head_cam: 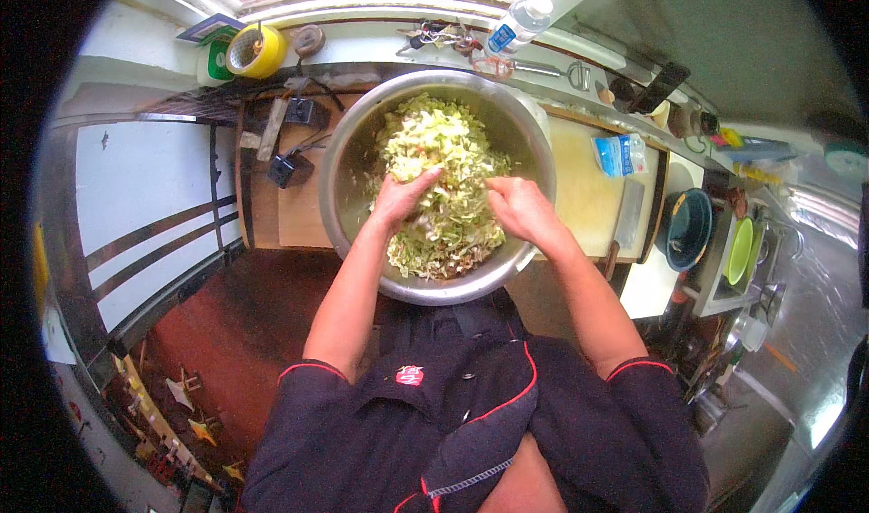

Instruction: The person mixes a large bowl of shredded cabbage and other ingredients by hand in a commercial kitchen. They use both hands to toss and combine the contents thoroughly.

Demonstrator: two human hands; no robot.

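A large stainless steel bowl (441,294) stands in front of me, its near rim close to my apron. Chopped pale green cabbage (441,139) is heaped inside, with small brownish and orange bits among it. My left hand (402,200) reaches into the left side of the heap, thumb spread over the shreds; its fingers are buried, so what they hold is hidden. At the heap's right edge is my right hand (519,204), its fingers curled inward over the cabbage. Whether shreds are inside that hand cannot be seen.
Right of the bowl, a cleaver (629,207) and a blue-and-white packet (619,155) lie on a yellowish cutting board (577,173). Farther right is a dark basin (689,229). Yellow tape (256,51), keys (441,35), a peeler (577,75) and a plastic bottle (521,24) line the sill.
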